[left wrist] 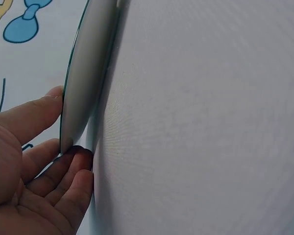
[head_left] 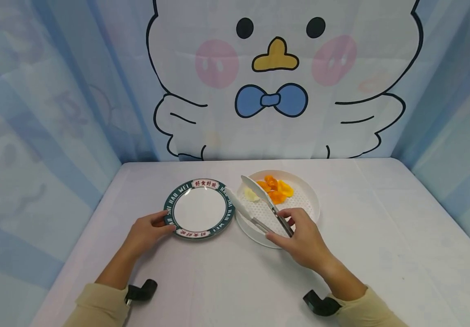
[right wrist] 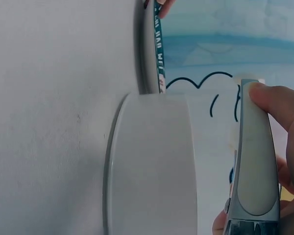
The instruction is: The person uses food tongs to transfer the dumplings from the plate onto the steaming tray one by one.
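Observation:
My left hand (head_left: 149, 231) pinches the left rim of a round plate (head_left: 200, 209) with a green lettered border. In the left wrist view the plate (left wrist: 85, 78) is seen edge-on, thumb on its upper side and fingertips beneath. A pair of tongs (head_left: 241, 206), with pale tips and metal handles, is held in my right hand (head_left: 304, 240), its arms spread apart. The tips extend over a white, round, perforated dish (head_left: 304, 209). Orange pieces (head_left: 277, 197), a yellow piece (head_left: 285, 189) and a pale piece (head_left: 251, 195) lie in that dish; the tongs partly hide them.
Both dishes are on a table with a white cloth (head_left: 382, 245), side by side near its back edge. A curtain (head_left: 276, 136) with a cartoon bird hangs behind, and blue curtains (head_left: 34, 159) flank the table. Black devices (head_left: 142, 290) are strapped to the wrists.

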Demonstrator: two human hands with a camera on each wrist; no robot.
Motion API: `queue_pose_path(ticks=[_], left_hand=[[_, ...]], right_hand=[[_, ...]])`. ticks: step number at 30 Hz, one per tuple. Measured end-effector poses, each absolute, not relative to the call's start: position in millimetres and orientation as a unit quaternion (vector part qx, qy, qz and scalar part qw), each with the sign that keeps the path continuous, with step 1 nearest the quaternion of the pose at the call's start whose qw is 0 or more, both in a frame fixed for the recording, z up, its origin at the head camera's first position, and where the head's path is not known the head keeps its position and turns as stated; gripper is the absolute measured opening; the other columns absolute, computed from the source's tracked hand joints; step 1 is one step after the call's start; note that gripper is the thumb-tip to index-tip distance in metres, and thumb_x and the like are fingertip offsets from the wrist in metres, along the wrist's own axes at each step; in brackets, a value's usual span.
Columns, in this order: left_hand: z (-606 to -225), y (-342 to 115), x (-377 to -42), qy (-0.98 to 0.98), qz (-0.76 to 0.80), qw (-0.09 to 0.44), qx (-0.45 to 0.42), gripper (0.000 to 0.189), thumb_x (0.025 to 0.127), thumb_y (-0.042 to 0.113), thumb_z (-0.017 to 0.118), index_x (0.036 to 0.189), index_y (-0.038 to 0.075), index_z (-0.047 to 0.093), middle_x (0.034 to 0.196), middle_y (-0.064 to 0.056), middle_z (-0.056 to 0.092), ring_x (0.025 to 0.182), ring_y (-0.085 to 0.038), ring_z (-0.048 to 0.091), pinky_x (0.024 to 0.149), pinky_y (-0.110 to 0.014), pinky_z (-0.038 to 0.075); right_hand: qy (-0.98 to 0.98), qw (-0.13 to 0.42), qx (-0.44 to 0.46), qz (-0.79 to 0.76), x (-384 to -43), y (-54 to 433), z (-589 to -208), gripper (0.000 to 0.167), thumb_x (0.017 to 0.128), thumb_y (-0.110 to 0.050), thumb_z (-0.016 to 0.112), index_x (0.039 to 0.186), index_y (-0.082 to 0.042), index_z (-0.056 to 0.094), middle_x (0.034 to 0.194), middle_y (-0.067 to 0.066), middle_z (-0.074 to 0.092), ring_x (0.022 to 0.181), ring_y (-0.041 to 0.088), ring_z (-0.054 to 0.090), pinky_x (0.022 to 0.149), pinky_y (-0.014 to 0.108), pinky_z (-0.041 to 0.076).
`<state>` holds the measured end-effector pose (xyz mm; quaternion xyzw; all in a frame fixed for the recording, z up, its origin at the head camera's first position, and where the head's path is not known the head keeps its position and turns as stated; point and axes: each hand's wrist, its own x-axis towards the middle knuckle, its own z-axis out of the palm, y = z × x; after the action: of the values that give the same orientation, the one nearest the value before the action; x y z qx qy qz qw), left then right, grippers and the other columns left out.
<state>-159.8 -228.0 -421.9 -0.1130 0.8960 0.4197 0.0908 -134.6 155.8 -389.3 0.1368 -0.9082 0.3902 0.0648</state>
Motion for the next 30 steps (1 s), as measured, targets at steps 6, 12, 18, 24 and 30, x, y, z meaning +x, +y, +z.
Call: queue_pose_path(ticks=[6,12,18,24,30], left_hand=[[-423,-228,-160,0.895,0.423,0.09,-0.113,0.072,0.091,0.031,0.075,0.148,-0.001,0.045,0.138,-0.026,0.055,0.126,-0.04,0.051,0.106,-0.052,0.041],[-423,-228,-160,0.897,0.419,0.086,-0.11,0.072,0.091,0.032,0.075,0.148,-0.001,0.046,0.137,-0.026,0.056,0.126,-0.039,0.051,0.106,-0.052,0.041],[-424,-228,-159,0.897,0.418,0.088,-0.117,0.07,0.092,0.031,0.074,0.148,0.0,0.046,0.137,-0.025,0.056,0.126,-0.038,0.051,0.107,-0.051,0.041],[-425,-228,-160,0.895,0.419,0.093,-0.126,0.071,0.091,0.031,0.074,0.149,0.002,0.045,0.138,-0.024,0.056,0.127,-0.038,0.05,0.107,-0.051,0.041],[-426,-229,-160,0.894,0.421,0.093,-0.121,0.071,0.091,0.032,0.075,0.149,0.001,0.046,0.137,-0.025,0.056,0.127,-0.038,0.051,0.107,-0.052,0.041]], right_hand=[[-0.904,0.067,0.156,0.391,-132,143,-391,0.063,0.078,-0.026,0.087,0.129,-0.003,0.059,0.117,0.006,0.059,0.095,0.02,0.053,0.077,0.033,0.049],[-0.9,0.068,0.172,0.396,-129,132,-393,0.065,0.077,-0.025,0.088,0.131,-0.002,0.061,0.119,0.007,0.06,0.095,0.019,0.055,0.079,0.035,0.051],[-0.892,0.05,0.182,0.41,-123,119,-398,0.064,0.076,-0.024,0.089,0.129,-0.002,0.062,0.119,0.005,0.059,0.097,0.017,0.056,0.083,0.034,0.052],[-0.887,0.043,0.188,0.419,-119,105,-403,0.062,0.075,-0.024,0.089,0.127,-0.002,0.064,0.116,0.003,0.059,0.097,0.015,0.055,0.084,0.033,0.053],[-0.888,0.026,0.183,0.422,-117,95,-408,0.062,0.075,-0.026,0.089,0.126,-0.002,0.065,0.113,0.0,0.058,0.094,0.013,0.054,0.081,0.031,0.05]])
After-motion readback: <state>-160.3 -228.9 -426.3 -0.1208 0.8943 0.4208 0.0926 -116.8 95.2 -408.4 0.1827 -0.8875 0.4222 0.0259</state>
